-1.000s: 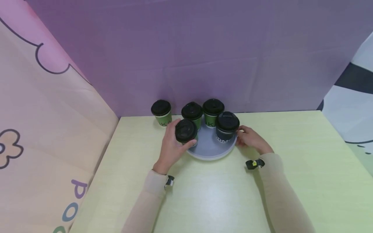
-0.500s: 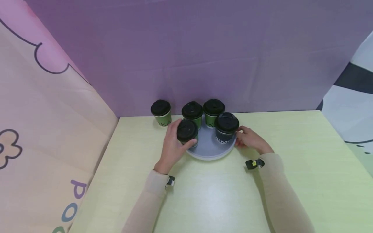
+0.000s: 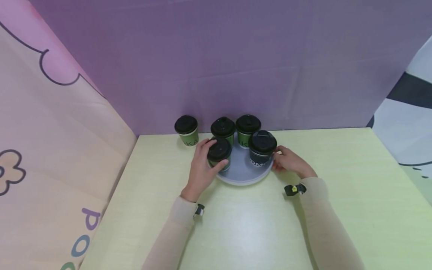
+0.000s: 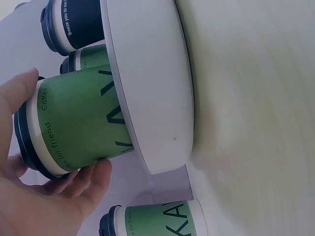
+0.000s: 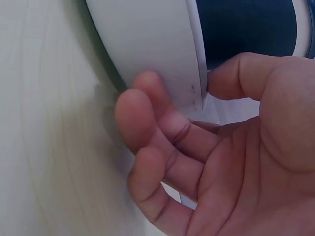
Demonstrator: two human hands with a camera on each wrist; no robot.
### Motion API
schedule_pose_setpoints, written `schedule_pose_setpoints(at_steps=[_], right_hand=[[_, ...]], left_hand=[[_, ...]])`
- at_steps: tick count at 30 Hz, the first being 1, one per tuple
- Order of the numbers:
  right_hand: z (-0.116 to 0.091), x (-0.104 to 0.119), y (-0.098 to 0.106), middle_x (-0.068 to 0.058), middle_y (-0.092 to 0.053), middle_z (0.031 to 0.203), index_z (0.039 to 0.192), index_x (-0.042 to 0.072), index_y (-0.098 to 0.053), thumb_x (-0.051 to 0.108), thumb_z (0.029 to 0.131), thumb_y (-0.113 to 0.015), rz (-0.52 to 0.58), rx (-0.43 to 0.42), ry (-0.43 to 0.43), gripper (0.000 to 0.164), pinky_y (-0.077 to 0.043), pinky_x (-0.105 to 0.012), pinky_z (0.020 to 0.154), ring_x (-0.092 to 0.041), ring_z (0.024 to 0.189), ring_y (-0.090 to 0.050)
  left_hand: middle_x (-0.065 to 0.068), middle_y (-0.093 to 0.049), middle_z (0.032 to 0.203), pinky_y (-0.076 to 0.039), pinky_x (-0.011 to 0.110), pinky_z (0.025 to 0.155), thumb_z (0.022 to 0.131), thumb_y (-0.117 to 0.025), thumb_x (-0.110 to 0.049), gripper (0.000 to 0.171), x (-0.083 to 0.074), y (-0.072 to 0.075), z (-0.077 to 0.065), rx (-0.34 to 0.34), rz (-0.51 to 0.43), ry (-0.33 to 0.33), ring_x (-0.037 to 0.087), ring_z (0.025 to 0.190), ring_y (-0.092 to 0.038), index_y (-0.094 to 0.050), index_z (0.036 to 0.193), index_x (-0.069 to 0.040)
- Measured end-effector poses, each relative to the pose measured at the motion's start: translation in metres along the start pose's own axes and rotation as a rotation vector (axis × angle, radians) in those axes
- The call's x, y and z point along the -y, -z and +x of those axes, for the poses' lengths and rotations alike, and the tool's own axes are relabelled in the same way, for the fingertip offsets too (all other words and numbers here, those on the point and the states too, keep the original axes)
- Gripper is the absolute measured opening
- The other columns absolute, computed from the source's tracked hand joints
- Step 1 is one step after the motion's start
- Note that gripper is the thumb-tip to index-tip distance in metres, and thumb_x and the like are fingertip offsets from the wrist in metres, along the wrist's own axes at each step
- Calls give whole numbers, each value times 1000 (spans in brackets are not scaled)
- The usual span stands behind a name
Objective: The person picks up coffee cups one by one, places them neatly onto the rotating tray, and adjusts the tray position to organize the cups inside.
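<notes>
My left hand [image 3: 200,173] holds a green paper coffee cup [image 3: 219,150] with a black lid, thumb on the near side and fingers round the far side. This cup [image 4: 78,118] stands upright at the left front of a round pale tray [image 3: 241,176], its base against the tray's surface in the left wrist view. At the tray's right edge, my right hand [image 3: 291,162] pinches the rim. In the right wrist view the thumb [image 5: 231,81] lies over the rim and curled fingers sit at the outer wall. A navy coffee cup [image 3: 260,158] stands just beside that hand.
Two more green lidded cups, one at back left [image 3: 223,129] and one at back right [image 3: 248,131], stand on the tray. Another green cup [image 3: 187,135] stands on the table, left of the tray. A purple backdrop [image 3: 216,67] rises behind the table [image 3: 256,225].
My left hand has shifted slightly right with the green coffee cup, bringing it further over the tray. The navy cup has moved very slightly; my right hand stays at the rim.
</notes>
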State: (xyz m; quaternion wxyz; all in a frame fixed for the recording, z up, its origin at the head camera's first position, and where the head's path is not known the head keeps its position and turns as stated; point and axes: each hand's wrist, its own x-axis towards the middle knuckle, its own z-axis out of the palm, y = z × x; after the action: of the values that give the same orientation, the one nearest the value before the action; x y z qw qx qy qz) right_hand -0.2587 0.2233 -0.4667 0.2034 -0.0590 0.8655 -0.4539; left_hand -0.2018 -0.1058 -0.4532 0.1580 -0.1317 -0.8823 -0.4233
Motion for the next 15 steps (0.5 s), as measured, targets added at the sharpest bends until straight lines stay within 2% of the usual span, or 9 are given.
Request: schedule_pose_setpoints(at_steps=[7, 15], right_hand=[[-2, 2, 0, -14, -69, 91, 127, -7, -45, 17, 101, -41, -9, 28, -7, 35, -54, -31, 70, -19, 75, -66], [-6, 4, 1, -14, -71, 92, 121, -5, -43, 17, 102, -40, -31, 90, -2, 29, -52, -31, 72, -19, 75, -69]], left_hand=[[19, -37, 158, -38, 52, 120, 88, -82, -32, 75, 0, -2, 0, -33, -29, -16, 35, 146, -42, -46, 150, -12], [20, -33, 162, -38, 55, 119, 90, -80, -32, 73, 1, -5, 0, -49, -20, -17, 38, 148, -38, -46, 152, -15]])
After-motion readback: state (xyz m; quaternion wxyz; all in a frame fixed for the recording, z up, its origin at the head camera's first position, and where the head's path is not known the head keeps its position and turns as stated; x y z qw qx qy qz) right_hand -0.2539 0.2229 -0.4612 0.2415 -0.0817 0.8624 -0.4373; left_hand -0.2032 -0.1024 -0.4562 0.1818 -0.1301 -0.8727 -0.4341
